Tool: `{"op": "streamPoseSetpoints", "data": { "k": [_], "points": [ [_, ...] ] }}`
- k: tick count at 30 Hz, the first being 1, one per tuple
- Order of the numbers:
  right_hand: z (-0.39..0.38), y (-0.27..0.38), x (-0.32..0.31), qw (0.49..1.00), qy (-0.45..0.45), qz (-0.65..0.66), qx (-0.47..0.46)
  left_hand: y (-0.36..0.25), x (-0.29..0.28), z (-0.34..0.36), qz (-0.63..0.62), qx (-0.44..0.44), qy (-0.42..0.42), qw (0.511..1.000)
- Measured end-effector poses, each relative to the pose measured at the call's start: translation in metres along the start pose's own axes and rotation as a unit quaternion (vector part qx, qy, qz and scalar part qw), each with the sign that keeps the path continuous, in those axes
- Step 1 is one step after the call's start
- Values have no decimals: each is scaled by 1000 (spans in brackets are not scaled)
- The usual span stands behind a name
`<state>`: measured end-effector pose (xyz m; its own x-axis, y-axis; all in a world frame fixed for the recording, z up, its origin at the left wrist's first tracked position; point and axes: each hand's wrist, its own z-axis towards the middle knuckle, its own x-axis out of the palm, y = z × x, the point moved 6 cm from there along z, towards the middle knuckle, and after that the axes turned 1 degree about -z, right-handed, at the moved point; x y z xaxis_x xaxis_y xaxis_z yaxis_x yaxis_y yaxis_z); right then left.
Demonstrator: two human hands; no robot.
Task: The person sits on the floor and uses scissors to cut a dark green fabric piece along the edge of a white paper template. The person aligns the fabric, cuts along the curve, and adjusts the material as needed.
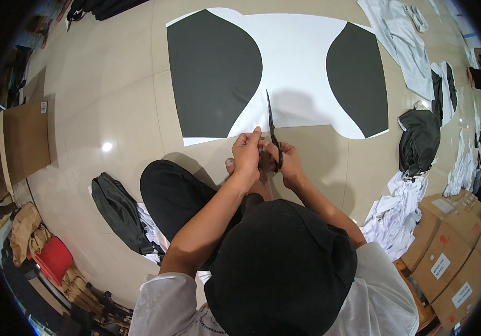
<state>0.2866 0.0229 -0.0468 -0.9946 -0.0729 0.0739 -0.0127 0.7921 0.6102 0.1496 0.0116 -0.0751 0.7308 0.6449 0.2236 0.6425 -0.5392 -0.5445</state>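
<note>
A large white sheet [293,61] with two curved dark-grey panels, one at the left [209,75] and one at the right [355,84], lies spread on the floor ahead of me. My left hand [247,148] pinches the sheet's lower edge, thumb uppermost. Just to its right, my right hand [285,162] grips black scissors [272,117], whose long blades point away from me over the white middle of the sheet; whether the blades are closed is unclear. A bare foot [263,185] shows beneath my hands.
Tiled floor [106,112] surrounds the sheet. Cardboard stands at the left [25,140], stacked boxes [447,229] at the lower right. Grey-and-white cloth bundles lie by my left knee [117,213] and along the right [417,134]. A red seat [55,257] sits lower left.
</note>
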Motion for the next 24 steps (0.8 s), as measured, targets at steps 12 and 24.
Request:
{"op": "streamPoseSetpoints", "data": {
  "k": [12, 24],
  "points": [
    [19, 11, 3, 999, 25, 28, -16, -9, 2, -10, 3, 2, -9, 1000],
    [28, 33, 7, 1000, 20, 4, -19, -6, -1, -6, -1, 0, -11, 1000]
  ]
}}
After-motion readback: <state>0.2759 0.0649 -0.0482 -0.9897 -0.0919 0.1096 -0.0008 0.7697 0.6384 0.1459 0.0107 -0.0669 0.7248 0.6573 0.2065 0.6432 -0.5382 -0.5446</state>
